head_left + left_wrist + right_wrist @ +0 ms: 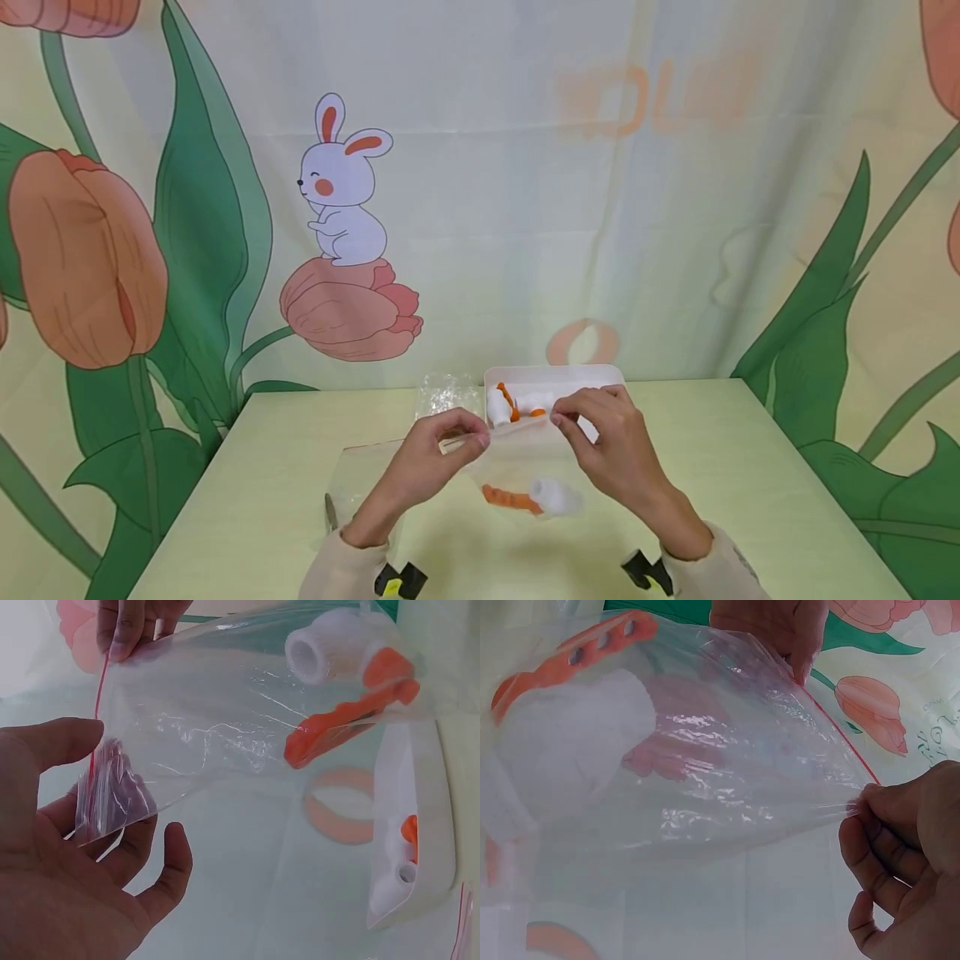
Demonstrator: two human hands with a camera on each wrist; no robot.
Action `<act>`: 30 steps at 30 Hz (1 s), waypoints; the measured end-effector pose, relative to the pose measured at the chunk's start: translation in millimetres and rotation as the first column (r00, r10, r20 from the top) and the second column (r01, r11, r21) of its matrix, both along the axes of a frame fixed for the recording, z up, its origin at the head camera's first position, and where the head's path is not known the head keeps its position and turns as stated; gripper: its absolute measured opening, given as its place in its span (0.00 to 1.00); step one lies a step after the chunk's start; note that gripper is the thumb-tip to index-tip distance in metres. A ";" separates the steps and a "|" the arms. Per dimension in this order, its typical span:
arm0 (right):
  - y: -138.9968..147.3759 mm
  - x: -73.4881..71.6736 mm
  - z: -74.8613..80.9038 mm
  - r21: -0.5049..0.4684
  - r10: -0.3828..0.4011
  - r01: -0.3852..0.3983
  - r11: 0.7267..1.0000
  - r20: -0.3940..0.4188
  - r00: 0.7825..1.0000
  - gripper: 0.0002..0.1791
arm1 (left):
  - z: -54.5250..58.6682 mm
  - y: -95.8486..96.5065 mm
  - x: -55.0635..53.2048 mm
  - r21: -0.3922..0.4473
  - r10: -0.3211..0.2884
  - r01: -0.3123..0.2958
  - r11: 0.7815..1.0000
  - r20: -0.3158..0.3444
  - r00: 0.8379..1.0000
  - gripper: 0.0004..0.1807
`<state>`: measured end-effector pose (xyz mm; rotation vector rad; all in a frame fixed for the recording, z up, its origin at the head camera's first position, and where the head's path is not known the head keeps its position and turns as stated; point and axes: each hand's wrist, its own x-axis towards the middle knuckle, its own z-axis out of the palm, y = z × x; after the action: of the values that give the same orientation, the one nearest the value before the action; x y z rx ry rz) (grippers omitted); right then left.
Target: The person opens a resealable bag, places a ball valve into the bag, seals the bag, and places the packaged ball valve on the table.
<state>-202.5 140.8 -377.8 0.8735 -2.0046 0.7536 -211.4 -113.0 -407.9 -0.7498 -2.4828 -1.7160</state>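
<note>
A clear zip bag (517,450) with a red seal line hangs between my two hands above the table. Inside it lies a white plastic valve (555,497) with an orange lever, down at the bag's bottom. My left hand (429,462) pinches one end of the bag's top edge. The opposite end of that edge is pinched between thumb and finger of my right hand (618,446). In the left wrist view the valve (341,649) shows through the film, its round socket toward the seal. Whether the seal is fully pressed together cannot be told.
Behind the hands stands a white tray (555,372) with more white-and-orange valves (501,407). Crumpled clear plastic (447,393) sits left of it. A flat clear bag (360,471) lies near my left forearm, with a narrow dark object (331,511) at its edge.
</note>
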 end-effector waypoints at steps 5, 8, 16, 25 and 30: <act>-1.0 -0.6 -1.4 -0.003 0.014 -0.014 1.000 -0.005 1.000 0.01 | 1.4 4.0 0.9 -0.005 0.000 0.000 1.000 -0.047 0.999 0.03; -0.9 -0.6 -2.0 -0.001 0.015 -0.015 1.000 -0.004 1.000 0.05 | 1.6 4.4 1.4 -0.011 0.001 -0.002 1.000 -0.056 0.998 0.03; 1.9 0.6 1.1 -0.008 -0.007 0.007 1.000 -0.012 1.000 0.03 | -0.3 -1.5 1.6 -0.049 0.056 -0.057 0.997 -0.032 0.998 0.03; 0.9 0.9 1.7 -0.025 0.003 -0.004 1.000 -0.026 1.000 0.06 | 0.5 -3.6 1.9 -0.028 0.050 -0.051 0.998 -0.045 0.998 0.02; 1.0 1.1 2.6 -0.035 -0.005 0.004 0.999 -0.030 1.000 0.09 | -2.0 -6.4 1.1 -0.052 0.084 -0.084 0.995 -0.010 0.996 0.03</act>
<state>-201.4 141.8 -375.2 0.8548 -1.9605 0.7663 -210.4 -119.4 -409.8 -0.6442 -2.5242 -1.6234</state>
